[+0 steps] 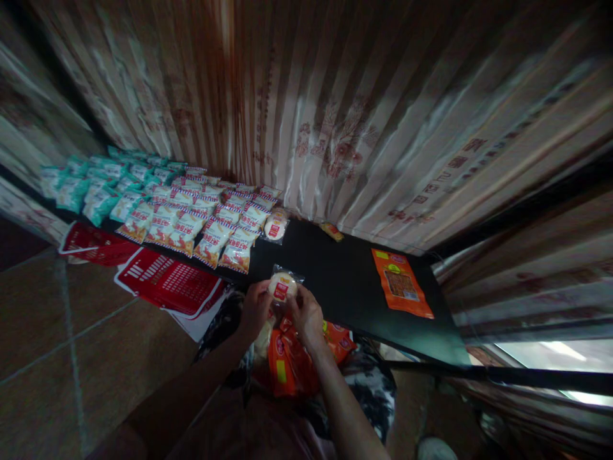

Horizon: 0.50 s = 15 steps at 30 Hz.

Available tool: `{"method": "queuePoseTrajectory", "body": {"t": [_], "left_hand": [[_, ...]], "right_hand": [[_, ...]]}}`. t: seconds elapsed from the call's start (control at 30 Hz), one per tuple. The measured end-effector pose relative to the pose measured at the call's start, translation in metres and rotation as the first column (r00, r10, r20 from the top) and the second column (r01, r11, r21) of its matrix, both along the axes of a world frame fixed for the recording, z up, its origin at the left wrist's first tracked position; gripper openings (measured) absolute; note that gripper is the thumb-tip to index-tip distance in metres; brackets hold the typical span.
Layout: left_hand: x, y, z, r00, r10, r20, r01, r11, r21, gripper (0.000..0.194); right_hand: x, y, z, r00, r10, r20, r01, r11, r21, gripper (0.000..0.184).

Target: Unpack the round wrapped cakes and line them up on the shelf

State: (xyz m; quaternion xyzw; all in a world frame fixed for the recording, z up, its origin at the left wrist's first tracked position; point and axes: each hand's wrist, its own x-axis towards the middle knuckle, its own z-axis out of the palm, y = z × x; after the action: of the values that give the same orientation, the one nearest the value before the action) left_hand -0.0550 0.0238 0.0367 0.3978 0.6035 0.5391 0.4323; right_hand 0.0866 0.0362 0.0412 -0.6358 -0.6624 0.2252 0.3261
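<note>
Both my hands hold one small clear-wrapped round cake (pixel 282 285) with a red label, just above the near edge of the black table (pixel 345 281). My left hand (pixel 255 309) pinches its left side and my right hand (pixel 304 313) grips its right side. Under my wrists, on my lap, lies an orange-red bag (pixel 293 361) with more packets. A second wrapped round cake (pixel 276 227) lies on the table beside the snack rows.
Rows of red-and-white snack packets (pixel 211 220) and teal packets (pixel 98 185) cover the table's left part. An orange flat packet (pixel 401 283) lies at the right, a small one (pixel 332 230) near the curtain (pixel 364 115). Red plastic baskets (pixel 165 281) lie on the tiled floor at the left.
</note>
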Motion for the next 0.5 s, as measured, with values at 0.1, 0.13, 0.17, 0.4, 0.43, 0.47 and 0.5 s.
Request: {"method": "queuePoseTrajectory", "body": {"t": [0.1, 0.13, 0.17, 0.4, 0.43, 0.47, 0.5], "left_hand": [[-0.002, 0.009, -0.006, 0.997, 0.039, -0.060, -0.039, 0.999, 0.007, 0.027], [-0.002, 0.013, -0.008, 0.996, 0.050, -0.072, -0.049, 0.999, 0.010, 0.028], [-0.003, 0.015, -0.010, 0.994, 0.059, -0.088, -0.058, 0.998, 0.012, 0.029], [-0.004, 0.030, -0.016, 0.982, 0.035, -0.186, -0.025, 0.998, 0.057, 0.029], [-0.004, 0.031, -0.018, 0.979, 0.031, -0.203, -0.015, 0.997, 0.077, 0.029], [-0.004, 0.033, -0.020, 0.975, 0.033, -0.221, -0.011, 0.995, 0.102, 0.028], [-0.003, 0.034, -0.022, 0.970, 0.039, -0.239, -0.008, 0.992, 0.129, 0.028]], "right_hand": [[-0.003, 0.013, 0.001, 1.000, -0.014, -0.009, 0.014, 1.000, -0.015, 0.040], [-0.005, 0.017, 0.001, 1.000, -0.016, -0.022, 0.016, 1.000, -0.013, 0.039], [-0.006, 0.021, 0.001, 0.999, -0.014, -0.037, 0.014, 1.000, -0.010, 0.037], [-0.013, 0.038, -0.005, 0.996, -0.015, -0.086, 0.011, 0.999, -0.046, 0.034], [-0.014, 0.040, -0.006, 0.995, -0.020, -0.097, 0.016, 0.999, -0.045, 0.033], [-0.016, 0.042, -0.007, 0.993, -0.026, -0.112, 0.021, 0.999, -0.044, 0.033], [-0.017, 0.043, -0.008, 0.991, -0.030, -0.131, 0.025, 0.999, -0.043, 0.034]]}}
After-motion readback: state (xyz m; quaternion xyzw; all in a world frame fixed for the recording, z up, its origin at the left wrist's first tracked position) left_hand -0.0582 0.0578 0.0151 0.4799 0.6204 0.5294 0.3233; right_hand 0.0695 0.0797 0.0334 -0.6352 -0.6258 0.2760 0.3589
